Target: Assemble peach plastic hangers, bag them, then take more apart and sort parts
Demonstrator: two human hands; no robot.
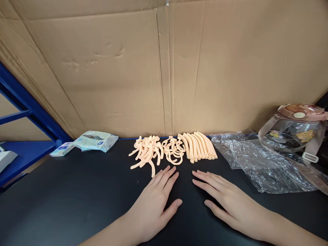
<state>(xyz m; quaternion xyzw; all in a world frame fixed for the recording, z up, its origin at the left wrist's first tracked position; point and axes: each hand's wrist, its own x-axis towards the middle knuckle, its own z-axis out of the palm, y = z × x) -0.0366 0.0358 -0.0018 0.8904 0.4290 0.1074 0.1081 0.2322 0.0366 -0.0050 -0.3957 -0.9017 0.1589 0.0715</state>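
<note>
My left hand lies flat on the black table, fingers a little apart and holding nothing. Its fingertips point at a loose pile of curved peach-coloured strips, close to the nearest one. My right hand rests flat too, thumb out, with nothing in it. Beyond it stand long, slightly bent peach strips lined up side by side, with small holes at their ends. Between these two groups sits a small heap of peach ring-like, open hooked pieces.
Crumpled clear plastic bags lie at the right, beside a clear drink bottle with a brown lid and strap. A tissue pack and a small blue-white packet lie back left. Cardboard walls the back; a blue frame stands left.
</note>
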